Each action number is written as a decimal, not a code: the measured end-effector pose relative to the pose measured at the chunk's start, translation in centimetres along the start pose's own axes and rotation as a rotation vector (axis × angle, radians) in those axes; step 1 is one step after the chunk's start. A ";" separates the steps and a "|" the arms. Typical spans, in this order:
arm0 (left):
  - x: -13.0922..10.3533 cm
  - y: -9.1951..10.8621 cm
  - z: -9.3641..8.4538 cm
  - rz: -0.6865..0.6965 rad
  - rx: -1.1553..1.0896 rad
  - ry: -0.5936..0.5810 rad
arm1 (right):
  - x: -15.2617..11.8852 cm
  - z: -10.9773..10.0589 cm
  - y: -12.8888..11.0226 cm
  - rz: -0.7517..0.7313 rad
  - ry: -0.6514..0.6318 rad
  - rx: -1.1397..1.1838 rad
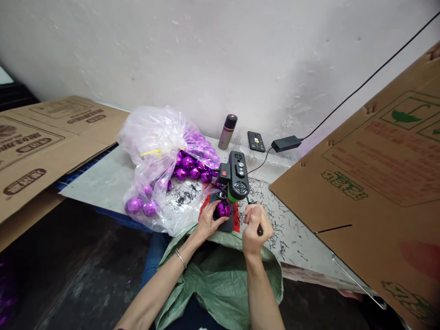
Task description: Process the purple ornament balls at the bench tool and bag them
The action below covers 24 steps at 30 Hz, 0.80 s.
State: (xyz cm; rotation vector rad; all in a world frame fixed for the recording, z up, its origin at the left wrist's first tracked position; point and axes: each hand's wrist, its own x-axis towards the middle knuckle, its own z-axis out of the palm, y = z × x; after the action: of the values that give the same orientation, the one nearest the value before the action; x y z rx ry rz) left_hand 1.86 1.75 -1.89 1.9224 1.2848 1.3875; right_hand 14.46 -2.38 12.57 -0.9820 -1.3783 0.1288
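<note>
My left hand (208, 221) has its thumb and fingers curved around a shiny purple faceted ball (223, 209), holding it under the head of a small black bench machine (238, 176). The ball sits over a dark base plate (226, 224) on a red mat (236, 217). To the right, my right hand (256, 225) is wrapped around the black-tipped lever (260, 230) of the machine. Left of the machine, a clear plastic bag (154, 142) lies on its side with many purple balls (187, 162) inside and at its mouth.
A spray can (227, 132), a phone (256, 141) and a power adapter (286, 144) stand along the wall. Small black bits litter the table (295, 243). Large cardboard boxes flank both sides, one left (65, 133), one right (364, 183). A green woven sack (220, 275) hangs at the front edge.
</note>
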 end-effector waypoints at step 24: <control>12.7 -4.8 -12.9 -0.274 0.903 -0.180 | -0.9 -0.3 0.3 -0.114 -0.042 -0.027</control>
State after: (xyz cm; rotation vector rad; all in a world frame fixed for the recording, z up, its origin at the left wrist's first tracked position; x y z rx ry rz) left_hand -11.03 12.91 5.81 2.1822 2.2069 0.4843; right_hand 14.61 -2.87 11.71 -0.9250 -1.4747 0.0463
